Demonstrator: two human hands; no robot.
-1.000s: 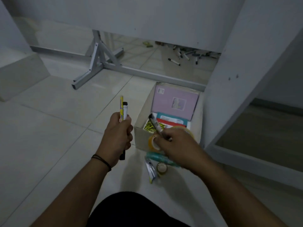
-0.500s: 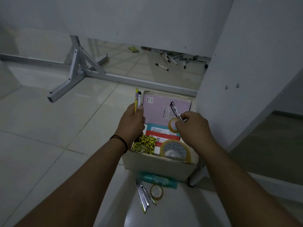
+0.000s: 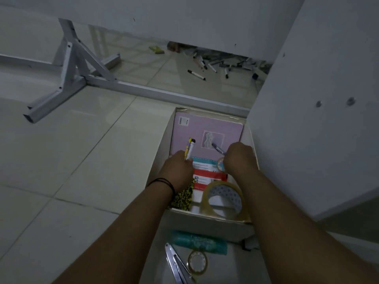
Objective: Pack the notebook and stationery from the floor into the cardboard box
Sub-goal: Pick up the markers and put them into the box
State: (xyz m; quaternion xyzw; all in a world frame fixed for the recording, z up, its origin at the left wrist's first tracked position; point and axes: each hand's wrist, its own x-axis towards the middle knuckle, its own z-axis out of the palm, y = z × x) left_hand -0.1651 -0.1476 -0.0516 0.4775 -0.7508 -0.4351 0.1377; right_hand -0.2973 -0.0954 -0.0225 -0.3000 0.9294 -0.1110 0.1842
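Cardboard box [image 3: 207, 223], left hand [image 3: 178, 170] gripping pens [image 3: 189, 148], right hand [image 3: 242, 160] pen.

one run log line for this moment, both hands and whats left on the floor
left hand: holds pens over box | right hand: holds pen, small tape | floor: teal pouch, tape roll, compass

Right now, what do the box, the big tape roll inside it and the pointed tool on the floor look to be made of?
Cardboard box: matte pale board, with a raw cut edge at the rim.
Big tape roll: glossy, yellowish clear plastic film, see-through to a printed core.
Pointed tool: shiny silver, likely polished metal; two thin legs catching light, possibly a compass.
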